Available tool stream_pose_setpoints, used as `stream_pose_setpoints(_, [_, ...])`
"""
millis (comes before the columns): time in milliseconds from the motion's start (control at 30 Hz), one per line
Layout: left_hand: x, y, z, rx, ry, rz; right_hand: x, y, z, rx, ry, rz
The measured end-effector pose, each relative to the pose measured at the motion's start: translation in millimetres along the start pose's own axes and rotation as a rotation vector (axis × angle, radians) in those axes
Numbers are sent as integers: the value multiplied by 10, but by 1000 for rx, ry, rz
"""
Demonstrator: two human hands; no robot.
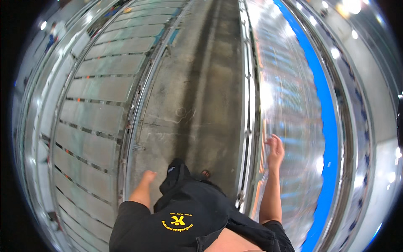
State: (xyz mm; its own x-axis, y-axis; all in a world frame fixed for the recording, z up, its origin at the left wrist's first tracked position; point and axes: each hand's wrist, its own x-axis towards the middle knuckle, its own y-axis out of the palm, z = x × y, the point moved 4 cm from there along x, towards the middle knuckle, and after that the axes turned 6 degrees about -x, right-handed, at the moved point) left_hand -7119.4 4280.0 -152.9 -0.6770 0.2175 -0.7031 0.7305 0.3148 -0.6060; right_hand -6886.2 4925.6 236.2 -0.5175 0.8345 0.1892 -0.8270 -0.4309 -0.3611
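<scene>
My right hand (275, 150) is over the near side of the long table on the right. Its fingers are apart and slightly bent, and I see nothing in them. Below it a shiny, clear sheet with fine stripes (289, 126) covers the table; whether the hand touches it I cannot tell. My left hand (147, 176) hangs by my side above the floor, near the rail of the left table. Its fingers are too hidden and blurred to read.
A concrete walkway (197, 105) runs ahead between the two tables. Grey rectangular panels (90, 113) lie in a row on the left table. Metal rails (247, 105) edge the walkway's right side. A blue strip (329, 138) borders the striped sheet's far side.
</scene>
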Motion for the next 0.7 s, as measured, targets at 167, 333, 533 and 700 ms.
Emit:
stream_pose_setpoints(167, [1145,135,-1048,634,794,-172,1906,2046,524,-391,-419,476])
stream_pose_setpoints(333, [2620,-1333,-1177,-72,-190,-268,2499,3813,322,-240,-405,721])
stream_pose_setpoints(533, [5163,-3814,-5126,101,573,-21,4345,4495,-341,23,255,681])
stream_pose_setpoints(700, [6370,-5006,-7555,-757,468,146,6444,4265,-782,-67,278,272])
